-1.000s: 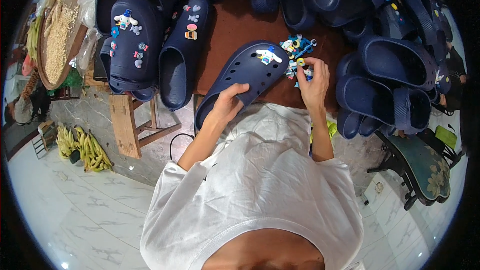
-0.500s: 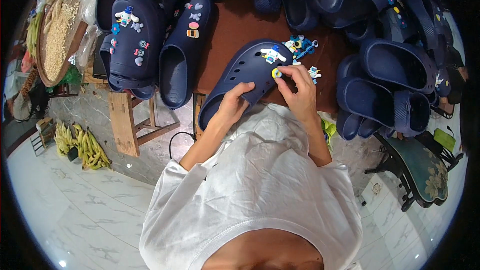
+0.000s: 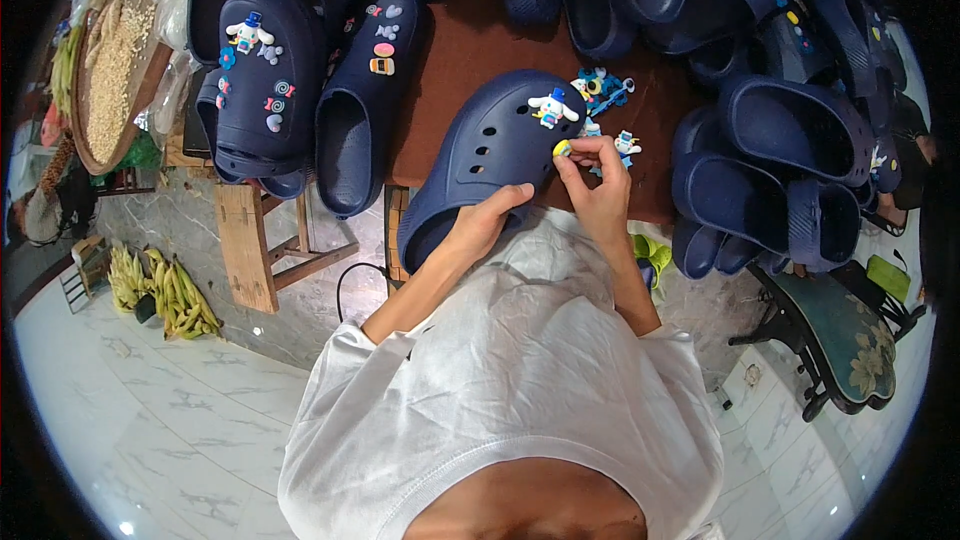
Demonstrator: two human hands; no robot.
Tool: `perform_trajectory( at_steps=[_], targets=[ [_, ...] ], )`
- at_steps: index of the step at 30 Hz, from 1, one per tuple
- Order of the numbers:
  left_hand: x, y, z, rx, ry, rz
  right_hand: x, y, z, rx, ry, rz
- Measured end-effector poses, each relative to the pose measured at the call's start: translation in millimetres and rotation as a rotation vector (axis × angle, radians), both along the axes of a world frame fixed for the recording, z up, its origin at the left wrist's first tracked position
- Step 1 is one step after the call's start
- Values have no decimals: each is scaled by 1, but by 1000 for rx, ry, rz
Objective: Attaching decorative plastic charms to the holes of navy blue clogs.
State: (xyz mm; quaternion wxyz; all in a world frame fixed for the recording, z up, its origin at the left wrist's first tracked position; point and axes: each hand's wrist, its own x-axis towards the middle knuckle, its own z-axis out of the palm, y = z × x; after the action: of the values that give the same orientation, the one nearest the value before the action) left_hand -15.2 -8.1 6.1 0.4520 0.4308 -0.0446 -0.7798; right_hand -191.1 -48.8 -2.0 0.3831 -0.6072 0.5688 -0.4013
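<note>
A navy clog (image 3: 470, 145) lies at the near edge of the brown table, its toe pointing away to the right. My left hand (image 3: 488, 223) grips its near side, the thumb on top and the other fingers hidden beneath. Between the thumb and fingertips of my right hand (image 3: 598, 180) is a small round yellow shoe charm (image 3: 562, 149), right at the clog's right side. A white character charm with a blue hat (image 3: 552, 108) sits on the toe. Just past the toe lie loose blue and white charms (image 3: 604, 90), and another white charm (image 3: 626, 144) rests beside my right fingers.
Decorated navy clogs (image 3: 270, 80) stand at the left of the brown table (image 3: 465, 40). More clogs (image 3: 735, 185) are piled at the right and along the back. A wooden stool (image 3: 245, 245), bananas (image 3: 185, 300) and a dark padded chair (image 3: 840, 330) stand lower down.
The clog has turned slightly, its side rolling toward me. My left thumb has slid right along its edge. My right hand, still pinching the yellow charm, has shifted slightly right.
</note>
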Motion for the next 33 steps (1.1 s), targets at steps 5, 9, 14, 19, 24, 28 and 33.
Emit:
perform_trajectory(
  at_steps=[5, 9, 14, 19, 24, 28, 33],
  targets=[
    [-5, 9, -12, -145, -174, -33, -3, 3, -4, 160, -199, 11],
    [-7, 13, -13, -174, -302, -88, -7, 1, -6, 293, -403, 28],
    [-9, 14, -7, -186, -358, -142, -12, -2, -3, 386, -447, 43],
    [-9, 15, -6, -198, -341, -106, -11, -2, -2, 424, -439, 3],
    [-6, 14, 13, -156, -418, -185, -22, -10, -5, 529, -560, 52],
    [-5, 19, 6, -179, -457, -174, -19, -17, -7, 629, -718, 73],
    [-3, 19, 11, -167, -441, -195, -15, -19, 0, 645, -733, 74]
  ],
)
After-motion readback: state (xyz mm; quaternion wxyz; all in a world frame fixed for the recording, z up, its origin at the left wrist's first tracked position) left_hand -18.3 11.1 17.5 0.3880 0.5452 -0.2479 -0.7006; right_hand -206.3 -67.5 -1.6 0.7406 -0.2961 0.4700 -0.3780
